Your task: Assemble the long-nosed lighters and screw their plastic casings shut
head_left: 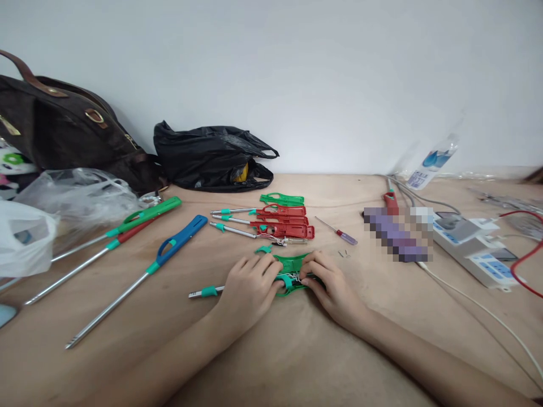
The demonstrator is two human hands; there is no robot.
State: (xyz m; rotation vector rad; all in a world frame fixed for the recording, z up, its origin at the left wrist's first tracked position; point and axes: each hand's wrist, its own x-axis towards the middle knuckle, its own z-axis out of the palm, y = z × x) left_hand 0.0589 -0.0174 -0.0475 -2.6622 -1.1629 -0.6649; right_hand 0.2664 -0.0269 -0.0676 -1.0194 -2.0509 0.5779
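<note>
An opened green long-nosed lighter (292, 263) lies in front of me, its metal tube pointing left and thin white wires and a teal trigger showing inside. My left hand (252, 285) grips its left part, fingers over the shell and thumb by the trigger. At the other end, my right hand (328, 285) has thumb and fingertips closed at the wires and the shell's edge; exactly what they pinch is hidden. Just beyond my left fingers is a small teal piece (263, 249). A screwdriver (345, 236) with a purple handle and some tiny metal parts (344, 254) lie to the right.
Three opened red lighters (282, 220) and a green half shell (282, 199) lie beyond my hands. Closed lighters, including a blue one (180, 240), are at left near plastic bags (80, 198). A black bag (207, 155), power strip (470, 249), cables and bottle (432, 161) stand around.
</note>
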